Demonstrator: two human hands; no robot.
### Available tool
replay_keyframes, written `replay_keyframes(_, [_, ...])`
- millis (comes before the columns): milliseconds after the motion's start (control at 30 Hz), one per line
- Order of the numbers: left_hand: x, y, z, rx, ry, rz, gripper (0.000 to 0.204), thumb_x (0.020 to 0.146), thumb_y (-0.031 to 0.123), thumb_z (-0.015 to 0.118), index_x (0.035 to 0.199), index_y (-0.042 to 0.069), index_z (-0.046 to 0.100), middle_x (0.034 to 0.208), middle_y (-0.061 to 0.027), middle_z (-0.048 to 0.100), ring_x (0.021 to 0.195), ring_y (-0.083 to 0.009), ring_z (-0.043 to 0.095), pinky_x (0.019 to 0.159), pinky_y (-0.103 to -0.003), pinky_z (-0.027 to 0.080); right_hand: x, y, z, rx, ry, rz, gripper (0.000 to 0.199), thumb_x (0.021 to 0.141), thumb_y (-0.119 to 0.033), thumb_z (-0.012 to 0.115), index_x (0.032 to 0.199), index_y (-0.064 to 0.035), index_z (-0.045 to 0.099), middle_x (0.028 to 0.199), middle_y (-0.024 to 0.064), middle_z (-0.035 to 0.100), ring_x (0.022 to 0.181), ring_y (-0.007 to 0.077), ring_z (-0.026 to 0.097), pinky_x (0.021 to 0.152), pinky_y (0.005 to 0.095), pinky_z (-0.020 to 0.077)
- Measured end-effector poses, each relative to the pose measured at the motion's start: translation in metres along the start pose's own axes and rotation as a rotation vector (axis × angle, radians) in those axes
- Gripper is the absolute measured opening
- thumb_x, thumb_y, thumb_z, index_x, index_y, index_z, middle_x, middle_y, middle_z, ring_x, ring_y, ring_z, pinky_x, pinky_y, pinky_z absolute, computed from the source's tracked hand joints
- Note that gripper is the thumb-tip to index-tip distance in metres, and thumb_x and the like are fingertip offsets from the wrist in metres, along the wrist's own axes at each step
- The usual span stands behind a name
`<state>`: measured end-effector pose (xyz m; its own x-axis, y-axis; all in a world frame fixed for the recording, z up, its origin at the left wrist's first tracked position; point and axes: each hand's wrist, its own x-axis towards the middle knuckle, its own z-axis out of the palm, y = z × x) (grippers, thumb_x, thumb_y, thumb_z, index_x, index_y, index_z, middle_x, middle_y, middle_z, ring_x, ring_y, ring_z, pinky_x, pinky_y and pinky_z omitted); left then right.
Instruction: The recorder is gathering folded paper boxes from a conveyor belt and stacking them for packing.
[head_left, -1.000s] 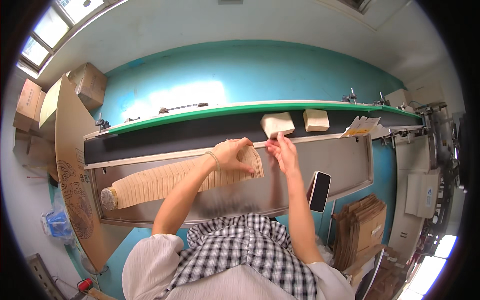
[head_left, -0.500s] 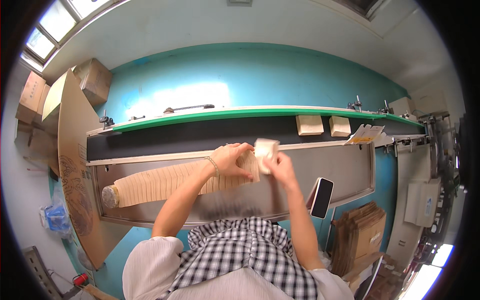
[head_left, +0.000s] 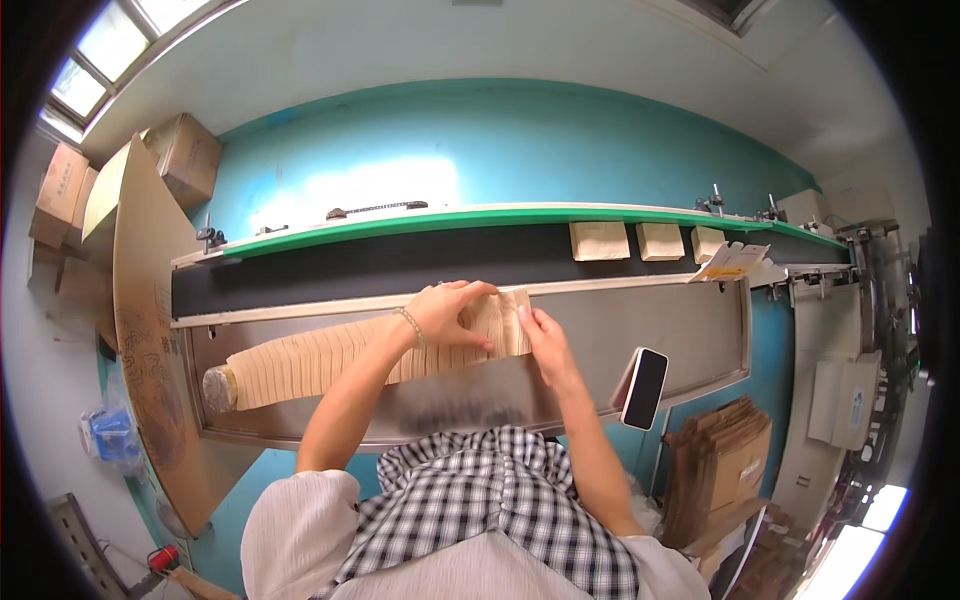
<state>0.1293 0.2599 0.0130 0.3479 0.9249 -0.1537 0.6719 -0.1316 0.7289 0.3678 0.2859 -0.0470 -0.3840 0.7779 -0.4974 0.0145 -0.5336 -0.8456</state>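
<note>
A long row of thin beige folded paper napkins (head_left: 310,362) lies packed on edge along a metal tray. My left hand (head_left: 445,318) grips across the row close to its right end, with thumb and fingers on opposite sides. At that end my right hand (head_left: 549,350) presses a small bundle of napkins (head_left: 513,322) against the others, thumb on its right face. The palm hides part of the row, and some of the right fingers are out of sight. Several bundles travel on the black belt behind: one napkin bundle (head_left: 599,242), a second bundle (head_left: 660,242) and a third bundle (head_left: 706,244).
The black conveyor belt (head_left: 400,262) runs beyond the metal tray (head_left: 640,330), with a green rail along its far side. A white carton piece (head_left: 733,262) leans over the belt's right part. A phone (head_left: 646,388) stands at the tray's near right edge. Cardboard (head_left: 150,340) rises at left.
My right hand has brought its loose bundle leftward onto the row's end. The belt bundles have shifted left, and a third now shows beside the white carton piece.
</note>
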Motion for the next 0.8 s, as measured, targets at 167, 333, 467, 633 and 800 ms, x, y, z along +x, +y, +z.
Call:
replay_keyframes(167, [0.001, 0.005, 0.001, -0.068, 0.01, -0.041, 0.08, 0.068, 0.047, 0.086, 0.131, 0.009, 0.056, 0.127, -0.0172, 0.063, 0.117, -0.0355, 0.06, 0.098, -0.044, 0.049, 0.021, -0.008, -0.011, -0.292, 0.035, -0.208, 0.039, 0.086, -0.016, 0.072, 0.119, 0.0036, 0.062, 0.107, 0.0123, 0.071, 0.096, 0.0177, 0.066, 0.083, 0.0331, 0.0542])
replay_keyframes(333, [-0.003, 0.005, 0.001, -0.032, -0.005, -0.125, 0.081, 0.061, 0.046, 0.092, 0.126, 0.012, 0.058, 0.112, -0.0168, 0.068, 0.101, -0.0329, 0.067, 0.087, -0.042, 0.055, 0.063, -0.001, -0.008, 0.076, 0.099, -0.022, 0.032, 0.098, -0.039, 0.064, 0.096, -0.0075, 0.056, 0.096, 0.009, 0.07, 0.071, 0.0142, 0.066, 0.058, 0.0261, 0.0534])
replay_keyframes(467, [-0.003, 0.005, 0.005, -0.091, -0.064, -0.127, 0.087, 0.06, 0.043, 0.094, 0.131, 0.012, 0.055, 0.111, -0.0173, 0.07, 0.103, -0.0301, 0.069, 0.088, -0.04, 0.055, 0.001, 0.021, 0.043, -0.496, 0.107, -0.475, 0.041, 0.093, -0.04, 0.07, 0.108, -0.0026, 0.065, 0.094, 0.0085, 0.068, 0.078, 0.0149, 0.063, 0.068, 0.0335, 0.053])
replay_keyframes(633, [-0.004, 0.005, 0.003, -0.044, 0.031, 0.014, 0.09, 0.061, 0.038, 0.094, 0.137, 0.007, 0.055, 0.121, -0.0178, 0.067, 0.109, -0.0275, 0.067, 0.092, -0.037, 0.053, 0.005, 0.015, 0.029, -0.112, 0.068, -0.147, 0.046, 0.092, -0.041, 0.07, 0.11, 0.0009, 0.064, 0.094, 0.0144, 0.068, 0.087, 0.0169, 0.064, 0.075, 0.034, 0.0523])
replay_keyframes(800, [-0.004, 0.016, -0.001, -0.103, 0.004, -0.104, 0.075, 0.062, 0.038, 0.093, 0.123, 0.009, 0.06, 0.113, -0.0147, 0.07, 0.103, -0.0313, 0.068, 0.088, -0.04, 0.054, 0.029, 0.02, -0.004, -0.542, 0.101, -0.316, 0.04, 0.093, -0.034, 0.068, 0.11, 0.0017, 0.064, 0.095, 0.0099, 0.07, 0.084, 0.0162, 0.066, 0.072, 0.0345, 0.0549])
